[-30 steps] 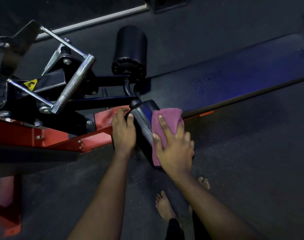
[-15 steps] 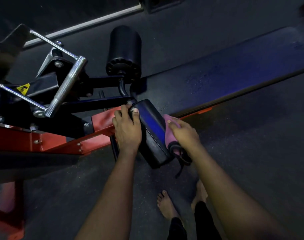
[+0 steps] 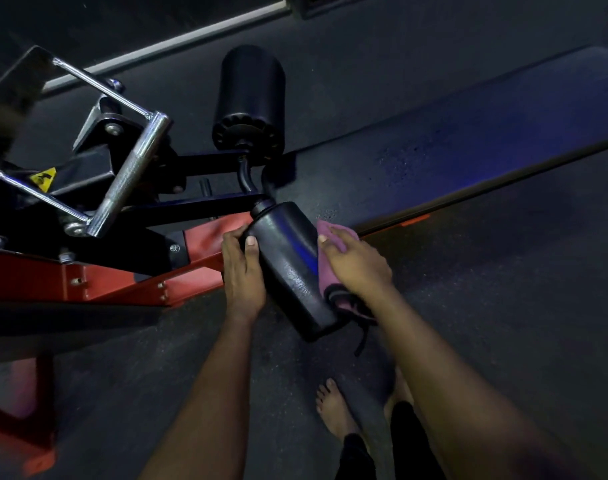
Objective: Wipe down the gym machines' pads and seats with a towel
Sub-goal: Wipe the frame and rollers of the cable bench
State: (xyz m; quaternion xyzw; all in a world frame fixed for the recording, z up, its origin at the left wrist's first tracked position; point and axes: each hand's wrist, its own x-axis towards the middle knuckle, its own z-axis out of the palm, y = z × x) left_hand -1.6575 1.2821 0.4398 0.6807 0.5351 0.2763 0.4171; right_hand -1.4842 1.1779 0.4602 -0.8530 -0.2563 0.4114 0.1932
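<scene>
Two bare hands are set on either side of a black vinyl cylindrical roller pad (image 3: 288,268), which is carried on the black arm of a machine with a red steel frame (image 3: 105,278). The pad's left side is gripped by the left hand (image 3: 242,271), with thumb and fingers curled round it. A pink cloth towel (image 3: 325,271) is pressed against the pad's right side by the right hand (image 3: 356,265), whose fingers are laid nearly straight over it. A second black roller pad (image 3: 249,98) is seen farther off, near a chrome knurled handle (image 3: 133,174).
</scene>
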